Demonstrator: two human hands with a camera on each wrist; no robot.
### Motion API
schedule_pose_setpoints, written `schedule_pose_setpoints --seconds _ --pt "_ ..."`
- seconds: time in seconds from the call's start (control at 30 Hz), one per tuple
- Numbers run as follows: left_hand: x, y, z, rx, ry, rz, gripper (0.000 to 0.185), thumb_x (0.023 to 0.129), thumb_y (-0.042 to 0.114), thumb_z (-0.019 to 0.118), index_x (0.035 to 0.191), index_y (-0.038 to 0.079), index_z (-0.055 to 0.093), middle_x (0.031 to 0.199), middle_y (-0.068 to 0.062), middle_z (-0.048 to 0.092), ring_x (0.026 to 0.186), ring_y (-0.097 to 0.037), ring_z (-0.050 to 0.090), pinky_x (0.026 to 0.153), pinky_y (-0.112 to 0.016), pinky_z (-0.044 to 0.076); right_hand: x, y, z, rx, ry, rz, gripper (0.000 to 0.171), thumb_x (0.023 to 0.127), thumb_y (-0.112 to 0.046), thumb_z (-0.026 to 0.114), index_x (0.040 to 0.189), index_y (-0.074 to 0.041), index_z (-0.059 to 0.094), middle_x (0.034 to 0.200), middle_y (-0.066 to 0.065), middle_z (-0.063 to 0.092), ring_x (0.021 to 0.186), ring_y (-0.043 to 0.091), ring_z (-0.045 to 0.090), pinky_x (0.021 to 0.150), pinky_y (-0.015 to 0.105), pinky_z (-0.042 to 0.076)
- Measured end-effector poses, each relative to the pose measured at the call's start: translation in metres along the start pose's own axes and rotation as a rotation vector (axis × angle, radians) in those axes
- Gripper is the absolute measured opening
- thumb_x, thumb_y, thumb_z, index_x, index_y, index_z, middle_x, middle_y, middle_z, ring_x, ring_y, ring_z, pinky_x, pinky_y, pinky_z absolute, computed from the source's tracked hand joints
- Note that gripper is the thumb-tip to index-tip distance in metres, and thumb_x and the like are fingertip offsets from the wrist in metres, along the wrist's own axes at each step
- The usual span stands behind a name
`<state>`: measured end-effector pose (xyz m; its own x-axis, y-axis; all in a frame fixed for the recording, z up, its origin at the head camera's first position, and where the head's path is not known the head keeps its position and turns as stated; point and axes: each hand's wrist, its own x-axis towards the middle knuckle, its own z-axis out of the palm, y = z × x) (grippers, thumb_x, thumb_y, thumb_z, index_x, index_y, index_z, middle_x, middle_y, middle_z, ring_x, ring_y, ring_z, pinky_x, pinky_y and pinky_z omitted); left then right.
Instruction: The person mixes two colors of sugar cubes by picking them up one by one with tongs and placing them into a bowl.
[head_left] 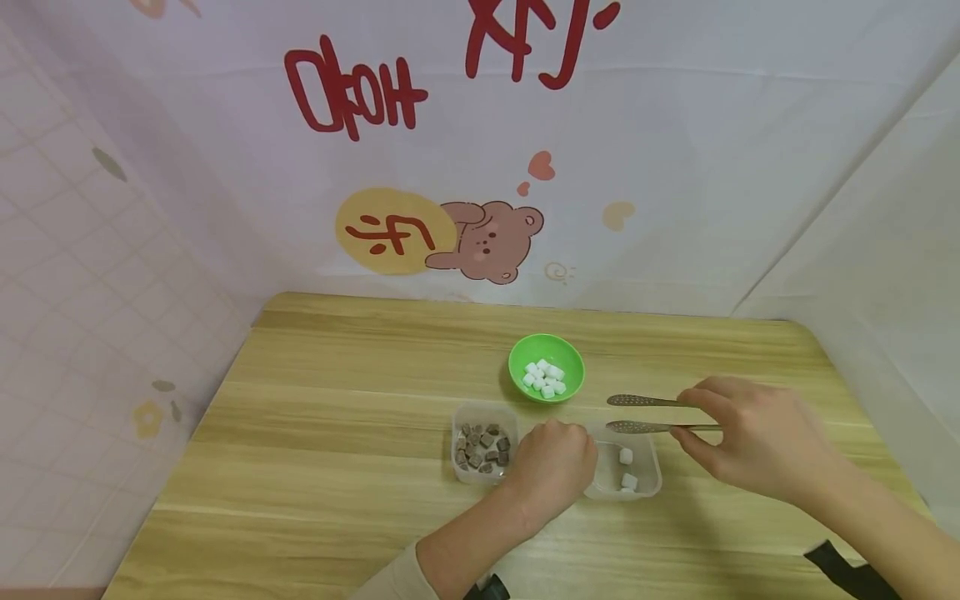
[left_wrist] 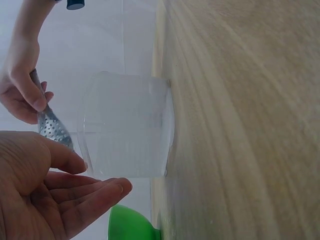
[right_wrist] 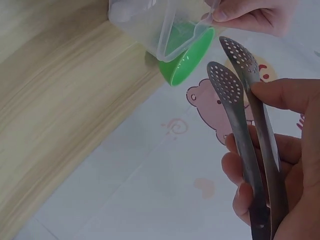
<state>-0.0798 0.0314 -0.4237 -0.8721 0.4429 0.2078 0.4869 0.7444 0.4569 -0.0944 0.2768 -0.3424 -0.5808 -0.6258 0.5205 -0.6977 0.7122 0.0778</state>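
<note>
My left hand [head_left: 553, 468] pinches the rim of a clear plastic container [head_left: 647, 479] at its left side. A few white cubes [head_left: 628, 482] lie inside it; my hand hides part of the interior. Metal tongs [right_wrist: 245, 130] with perforated tips are held by my right hand [head_left: 757, 437], over the container's right back edge. The tong tips stand apart with nothing between them. Behind the containers, a green bowl [head_left: 525, 354] holds several white cubes [head_left: 546, 379]. In the left wrist view the thumb and fingers [left_wrist: 95, 200] are at the container's rim.
Left of my left hand stands a second clear container [head_left: 459, 475] with several brown-grey chunks [head_left: 480, 446]. All of it sits on a wood-grain table [head_left: 337, 400]. A white printed cloth [head_left: 660, 150] hangs along the table's far edge, with more cloth at both sides.
</note>
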Motion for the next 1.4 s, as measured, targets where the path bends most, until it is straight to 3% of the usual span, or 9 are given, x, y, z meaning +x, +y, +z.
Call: schedule_pose_setpoints --seconds 0.13,0.3,0.37,0.47,0.63,1.0,1.2,1.4 --pt "0.000 0.000 -0.001 -0.005 0.004 -0.008 0.049 0.097 0.006 0.059 0.053 0.019 0.040 0.050 0.009 0.033 0.043 -0.004 0.030 0.036 -0.019 0.029 0.001 -0.002 -0.003 -0.011 -0.051 -0.064 0.052 0.100 -0.050 0.040 0.084 -0.013 0.072 0.074 -0.011 0.063 0.052 0.001 0.049 0.040 0.019 0.031" --pt "0.000 0.001 -0.001 -0.025 0.005 -0.021 0.049 0.097 0.006 0.059 0.053 0.018 0.040 0.049 0.009 0.032 0.043 -0.004 0.030 0.036 -0.019 0.029 0.002 -0.006 -0.003 -0.026 -0.174 -0.100 0.022 0.077 -0.035 0.072 0.085 -0.014 0.072 0.071 -0.016 0.055 0.053 -0.006 0.038 0.042 0.016 0.026" --pt "0.000 0.001 -0.001 -0.024 0.007 -0.021 0.050 0.096 0.006 0.059 0.053 0.018 0.039 0.049 0.009 0.032 0.043 -0.005 0.030 0.036 -0.019 0.028 0.002 -0.008 -0.002 -0.029 -0.227 -0.098 0.025 0.066 -0.029 0.082 0.082 -0.015 0.070 0.070 -0.017 0.051 0.054 -0.006 0.035 0.042 0.017 0.026" --pt "0.001 0.000 -0.001 -0.016 0.009 -0.015 0.050 0.096 0.006 0.059 0.053 0.018 0.039 0.050 0.008 0.032 0.044 -0.005 0.030 0.036 -0.020 0.029 0.004 -0.011 0.001 -0.044 -0.283 -0.111 0.032 0.061 -0.025 0.087 0.072 -0.018 0.057 0.067 -0.018 0.038 0.055 -0.002 0.028 0.044 0.019 0.023" --pt "0.001 0.000 -0.001 -0.018 0.002 -0.023 0.049 0.098 0.007 0.059 0.054 0.018 0.040 0.050 0.008 0.033 0.044 -0.006 0.033 0.037 -0.021 0.030 0.007 -0.016 0.007 -0.069 -0.347 -0.174 0.046 0.060 -0.016 0.082 0.065 -0.021 0.037 0.066 -0.013 0.025 0.056 0.004 0.020 0.048 0.021 0.019" --pt "0.000 0.001 -0.002 -0.014 -0.006 -0.014 0.050 0.096 0.005 0.059 0.054 0.018 0.036 0.050 0.010 0.027 0.043 -0.004 0.026 0.035 -0.018 0.027 0.014 -0.029 0.018 -0.174 -0.424 -0.262 0.038 0.059 0.001 0.064 0.061 -0.017 0.032 0.062 -0.006 0.023 0.056 0.009 0.016 0.050 0.024 0.016" --pt "0.000 0.001 -0.003 0.012 0.006 -0.011 0.049 0.095 0.006 0.061 0.053 0.018 0.038 0.049 0.009 0.031 0.043 -0.005 0.031 0.036 -0.020 0.029 0.015 -0.034 0.021 -0.219 -0.462 -0.294 0.039 0.059 0.004 0.061 0.060 -0.017 0.029 0.061 -0.005 0.021 0.058 0.010 0.014 0.053 0.024 0.014" --pt "0.000 0.001 -0.003 0.027 0.009 -0.003 0.050 0.094 0.005 0.062 0.053 0.018 0.036 0.050 0.009 0.028 0.043 -0.005 0.028 0.035 -0.020 0.027 0.018 -0.036 0.020 -0.227 -0.509 -0.285 0.040 0.059 0.006 0.062 0.059 -0.017 0.029 0.060 -0.004 0.022 0.059 0.010 0.014 0.054 0.024 0.014"
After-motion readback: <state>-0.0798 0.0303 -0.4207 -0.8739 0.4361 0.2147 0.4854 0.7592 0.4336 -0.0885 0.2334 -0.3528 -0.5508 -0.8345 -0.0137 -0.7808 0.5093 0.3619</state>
